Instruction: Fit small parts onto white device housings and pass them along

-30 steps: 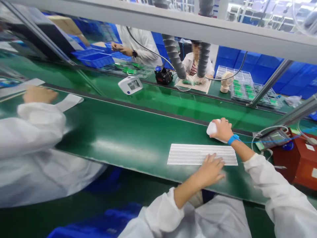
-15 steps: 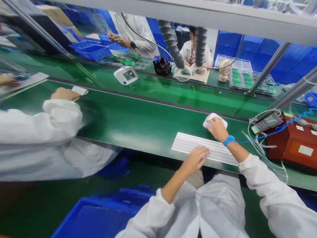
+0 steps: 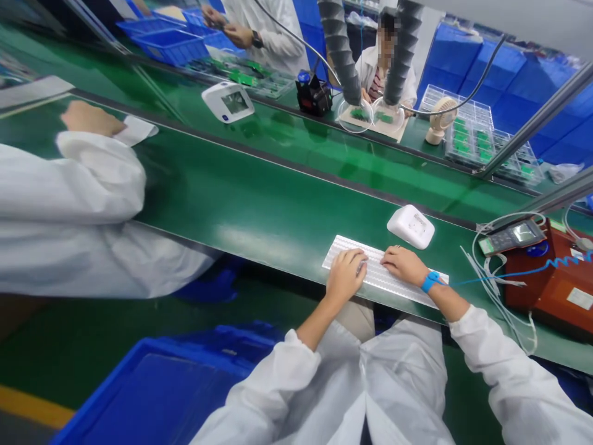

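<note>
On the green bench lies a white sheet [image 3: 407, 289] with rows of strips, apparently labels. My left hand [image 3: 345, 275] rests over its left part, fingers stretched and lying on the paper. Over the middle of the sheet is my right hand [image 3: 406, 266], wearing a blue wrist strap [image 3: 432, 281]. Its fingertips are drawn together at the surface; whatever they pinch is too small to make out. Just beyond the right hand, apart from it, a white plastic device [image 3: 411, 226] lies with its printed underside up.
A similar white device with a screen [image 3: 228, 102] stands across the bench. A handheld meter [image 3: 512, 237], cables and a reddish-brown box [image 3: 551, 290] are at right. A co-worker's sleeve [image 3: 92, 167] reaches in at left. A blue bin [image 3: 157, 389] sits below the bench.
My right hand has let go of the white device and come down to the sheet. My left hand has moved left and settled on the sheet. The co-worker's hand has shifted left.
</note>
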{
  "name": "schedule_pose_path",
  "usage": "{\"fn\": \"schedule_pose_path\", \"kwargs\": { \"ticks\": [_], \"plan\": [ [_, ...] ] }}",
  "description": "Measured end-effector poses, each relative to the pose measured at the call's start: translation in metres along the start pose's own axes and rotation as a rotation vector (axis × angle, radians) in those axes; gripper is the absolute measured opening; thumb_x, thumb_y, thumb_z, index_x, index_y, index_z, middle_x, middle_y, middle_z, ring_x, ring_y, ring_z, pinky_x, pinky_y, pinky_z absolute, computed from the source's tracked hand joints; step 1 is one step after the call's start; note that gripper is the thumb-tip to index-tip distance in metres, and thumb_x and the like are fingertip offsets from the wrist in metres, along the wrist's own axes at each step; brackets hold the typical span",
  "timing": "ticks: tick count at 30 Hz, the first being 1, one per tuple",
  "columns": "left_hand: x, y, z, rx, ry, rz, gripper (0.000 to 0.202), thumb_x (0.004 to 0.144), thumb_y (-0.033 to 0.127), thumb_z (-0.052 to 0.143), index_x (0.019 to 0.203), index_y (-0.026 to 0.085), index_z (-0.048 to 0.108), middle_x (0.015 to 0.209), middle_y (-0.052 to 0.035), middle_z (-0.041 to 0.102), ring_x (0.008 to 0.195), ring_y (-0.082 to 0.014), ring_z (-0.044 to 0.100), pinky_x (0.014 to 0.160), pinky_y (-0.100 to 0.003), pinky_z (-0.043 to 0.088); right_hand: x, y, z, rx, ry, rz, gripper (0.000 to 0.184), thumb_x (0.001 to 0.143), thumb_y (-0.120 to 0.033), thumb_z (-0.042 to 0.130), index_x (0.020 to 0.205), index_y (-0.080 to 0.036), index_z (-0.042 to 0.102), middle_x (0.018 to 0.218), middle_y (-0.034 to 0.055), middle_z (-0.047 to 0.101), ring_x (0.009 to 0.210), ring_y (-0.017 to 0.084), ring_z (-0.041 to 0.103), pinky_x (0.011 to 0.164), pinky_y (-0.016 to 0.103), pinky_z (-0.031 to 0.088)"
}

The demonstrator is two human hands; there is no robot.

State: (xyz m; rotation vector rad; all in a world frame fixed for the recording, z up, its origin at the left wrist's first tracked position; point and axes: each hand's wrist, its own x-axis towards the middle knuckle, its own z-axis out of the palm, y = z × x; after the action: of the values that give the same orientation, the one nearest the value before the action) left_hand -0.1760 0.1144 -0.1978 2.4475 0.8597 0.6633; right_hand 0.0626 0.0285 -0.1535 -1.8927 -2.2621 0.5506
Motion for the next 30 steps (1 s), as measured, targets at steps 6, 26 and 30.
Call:
{"fn": "schedule_pose_path", "kwargs": {
  "ticks": [6,26,30],
  "plan": [
    [0.000,-0.001,-0.001,0.004,-0.005,0.002,0.020,0.108,0.019,0.064,0.123,0.023,0.078,0.138,-0.0102,0.077,0.129,-0.0346,0.067,0.110,-0.052,0.056,0.023,-0.009,-0.029,-0.083,-0.250,-0.030,0.019,0.107,-0.015,0.062,0.117,-0.016,0.078,0.121,0.0125,0.074,0.105,0.025,0.071,0.090,0.033,0.051],
    [0.099,-0.003,0.002,-0.325,-0.050,0.190,0.032,0.113,0.035,0.063,0.143,0.027,0.071,0.151,-0.0104,0.072,0.144,-0.0312,0.064,0.126,-0.053,0.052,-0.008,0.074,-0.068,0.436,0.557,0.100,0.017,0.100,-0.040,0.068,0.092,-0.025,0.072,0.150,0.0114,0.064,0.144,0.036,0.054,0.129,0.059,0.036],
    [0.172,-0.012,0.030,-0.476,-0.277,0.272,0.076,0.098,0.052,0.086,0.165,0.029,0.057,0.174,-0.0148,0.054,0.162,-0.0378,0.051,0.134,-0.057,0.045,0.018,0.093,-0.059,0.473,0.523,0.072,0.031,0.102,-0.055,0.067,0.093,-0.025,0.072,0.164,0.0111,0.058,0.160,0.038,0.041,0.138,0.060,0.026]
  ]
}}
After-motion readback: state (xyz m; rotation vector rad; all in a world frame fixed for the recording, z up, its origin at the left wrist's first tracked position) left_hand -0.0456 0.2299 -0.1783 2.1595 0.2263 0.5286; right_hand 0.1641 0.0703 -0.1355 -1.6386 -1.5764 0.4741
